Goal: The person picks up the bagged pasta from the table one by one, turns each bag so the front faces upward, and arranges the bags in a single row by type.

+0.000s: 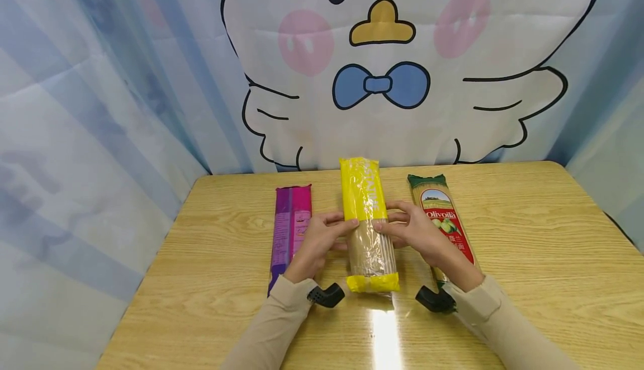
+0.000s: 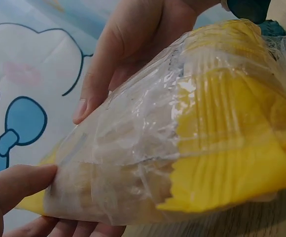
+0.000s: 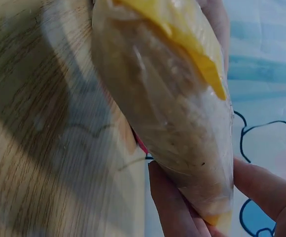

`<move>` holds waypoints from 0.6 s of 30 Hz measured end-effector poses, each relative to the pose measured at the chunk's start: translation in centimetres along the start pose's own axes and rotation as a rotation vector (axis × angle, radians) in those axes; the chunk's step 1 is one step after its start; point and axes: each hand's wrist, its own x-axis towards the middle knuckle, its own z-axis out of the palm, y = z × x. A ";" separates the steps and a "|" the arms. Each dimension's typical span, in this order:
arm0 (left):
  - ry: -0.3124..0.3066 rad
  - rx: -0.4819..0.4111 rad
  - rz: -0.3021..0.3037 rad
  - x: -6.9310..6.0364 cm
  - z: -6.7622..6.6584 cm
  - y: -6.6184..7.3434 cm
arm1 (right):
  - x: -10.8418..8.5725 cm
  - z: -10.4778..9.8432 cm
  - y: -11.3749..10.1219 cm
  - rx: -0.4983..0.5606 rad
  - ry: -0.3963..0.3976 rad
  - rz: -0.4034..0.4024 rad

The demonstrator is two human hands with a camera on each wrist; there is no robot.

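A yellow packet of noodles (image 1: 369,247) with a clear window is held up over the middle of the table, tilted toward me. My left hand (image 1: 322,240) grips its left edge, thumb on the front and fingers behind. On the opposite edge my right hand (image 1: 413,231) grips it in the same way. The left wrist view shows the crimped yellow end of the noodle packet (image 2: 232,133) close up. In the right wrist view, thumb and fingers of the right hand (image 3: 266,192) pinch the packet (image 3: 182,128) from both sides.
A purple and pink packet (image 1: 287,224) lies on the wooden table (image 1: 216,286) left of the hands. At the right lies a green and red Olivoilà pasta packet (image 1: 443,213), partly covered by the right forearm. A curtain with a cartoon bird (image 1: 382,129) hangs behind the table.
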 end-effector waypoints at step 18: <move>0.040 0.038 -0.033 0.8 0.9 -1.1 | 1.1 -0.2 1.5 -0.026 0.012 0.083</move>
